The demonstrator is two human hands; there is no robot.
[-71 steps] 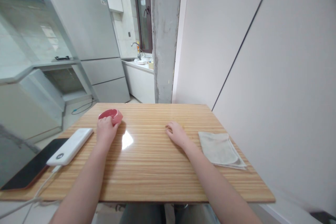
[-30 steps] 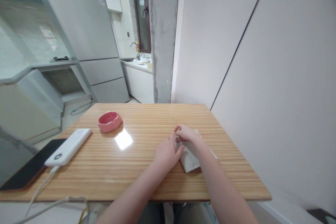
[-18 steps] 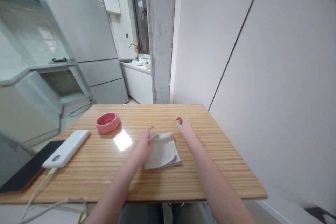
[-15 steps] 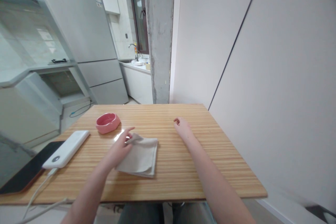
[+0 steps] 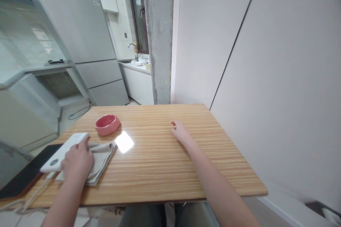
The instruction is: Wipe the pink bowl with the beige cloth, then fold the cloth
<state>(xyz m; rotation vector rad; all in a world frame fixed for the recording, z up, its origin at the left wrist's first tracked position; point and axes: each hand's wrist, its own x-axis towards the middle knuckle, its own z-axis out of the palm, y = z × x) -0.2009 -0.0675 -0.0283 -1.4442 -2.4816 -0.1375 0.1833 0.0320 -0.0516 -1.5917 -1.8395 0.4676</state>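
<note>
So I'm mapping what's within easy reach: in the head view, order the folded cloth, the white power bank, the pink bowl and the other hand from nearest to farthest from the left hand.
1. Folded cloth: under the left hand, touching.
2. White power bank: just to its left.
3. Pink bowl: farther back on the table.
4. Right hand: far across to the right.

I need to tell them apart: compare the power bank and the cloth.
The power bank is white, rigid and slab-like; the cloth is beige, soft and folded. The left hand presses on the cloth, while the power bank lies beside it with a cable attached. Both lie flat on the table, at its left side.
</note>
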